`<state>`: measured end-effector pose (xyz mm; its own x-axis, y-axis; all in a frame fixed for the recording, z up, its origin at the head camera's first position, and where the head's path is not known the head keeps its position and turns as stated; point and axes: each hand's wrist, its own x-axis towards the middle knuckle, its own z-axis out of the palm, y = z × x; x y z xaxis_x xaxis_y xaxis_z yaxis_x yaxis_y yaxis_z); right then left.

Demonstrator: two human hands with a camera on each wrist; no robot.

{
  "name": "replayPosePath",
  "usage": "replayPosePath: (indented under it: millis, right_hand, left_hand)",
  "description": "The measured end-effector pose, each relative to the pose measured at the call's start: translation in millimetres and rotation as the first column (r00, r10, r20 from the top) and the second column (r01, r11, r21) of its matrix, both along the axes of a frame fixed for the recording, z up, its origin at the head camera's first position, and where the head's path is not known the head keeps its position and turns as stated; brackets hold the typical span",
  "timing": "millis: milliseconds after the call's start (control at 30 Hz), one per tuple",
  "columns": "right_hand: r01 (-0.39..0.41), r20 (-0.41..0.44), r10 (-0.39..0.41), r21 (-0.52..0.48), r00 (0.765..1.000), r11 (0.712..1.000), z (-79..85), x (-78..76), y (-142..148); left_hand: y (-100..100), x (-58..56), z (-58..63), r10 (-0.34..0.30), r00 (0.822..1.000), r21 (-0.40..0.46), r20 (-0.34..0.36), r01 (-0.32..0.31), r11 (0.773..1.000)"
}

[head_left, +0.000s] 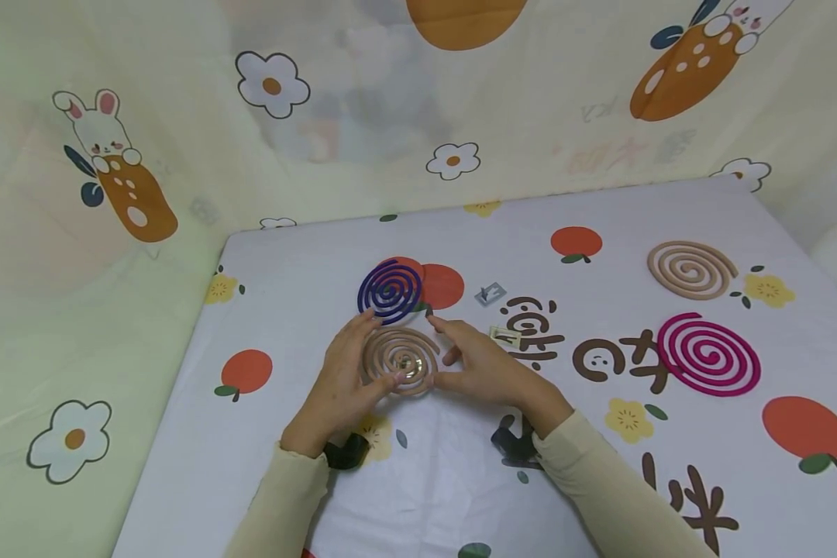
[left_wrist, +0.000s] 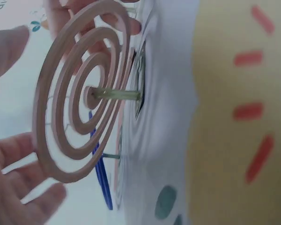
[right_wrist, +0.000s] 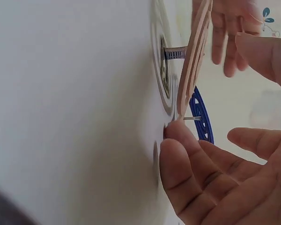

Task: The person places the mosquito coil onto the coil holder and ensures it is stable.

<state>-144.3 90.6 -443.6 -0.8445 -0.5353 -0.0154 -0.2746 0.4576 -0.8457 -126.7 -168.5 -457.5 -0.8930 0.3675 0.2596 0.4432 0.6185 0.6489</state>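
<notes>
The left grip (head_left: 345, 380) is released, its fingers spread loosely at the tan coil (head_left: 396, 358); the right grip (head_left: 484, 364) is released too, its fingers slightly bent near the coil's other edge. Whether any fingertip touches it, I cannot tell. The coil sits between them, raised above the table (head_left: 202, 434) on the post of a metal stand (left_wrist: 117, 93). Just beyond is the blue coil (head_left: 389, 292), also held up by a post. A yellowish stand (head_left: 505, 336) and a grey stand (head_left: 490, 294) lie right of these. Well apart at the right lie a pink coil (head_left: 709, 355) and, beyond, another tan one.
</notes>
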Motion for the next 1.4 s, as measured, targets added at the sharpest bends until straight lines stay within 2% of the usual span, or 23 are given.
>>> replayPosePath:
  millis: [233,400,800,1067,1167,1300,1400]
  right_hand:
    - [0.045,-0.084,-0.040,0.061,0.996,0.997,5.3,9.3,10]
    - [0.095,-0.061,-0.090,0.078,0.994,0.992,9.5,17.4,20]
    - [0.217,-0.134,-0.204,0.096,0.970,0.971,17.4,33.6,54]
    - [0.283,-0.149,-0.264,0.132,0.953,0.950,20.4,43.5,90]
    - [0.307,-0.146,-0.287,0.134,0.947,0.942,20.2,48.2,102]
    - [0.339,-0.169,-0.316,0.135,0.934,0.931,18.3,52.8,118]
    - [0.367,-0.193,-0.339,0.140,0.921,0.919,16.8,55.3,131]
  left_hand:
    - [7,0.2,-2.9,-0.022,0.990,0.063,-0.137,0.030,0.998]
    - [10,0.5,-5.3,-0.046,0.978,0.100,-0.204,0.068,0.993]
    - [26,6.6,-0.4,-0.078,0.959,0.128,-0.271,0.117,0.985]
    - [46,11.7,7.2,-0.138,0.939,0.138,-0.315,0.190,0.972]
    - [55,12.8,10.5,-0.174,0.928,0.154,-0.329,0.235,0.960]
    - [70,13.5,12.4,-0.220,0.925,0.141,-0.309,0.273,0.952]
    - [82,14.0,13.1,-0.233,0.935,0.109,-0.267,0.269,0.957]
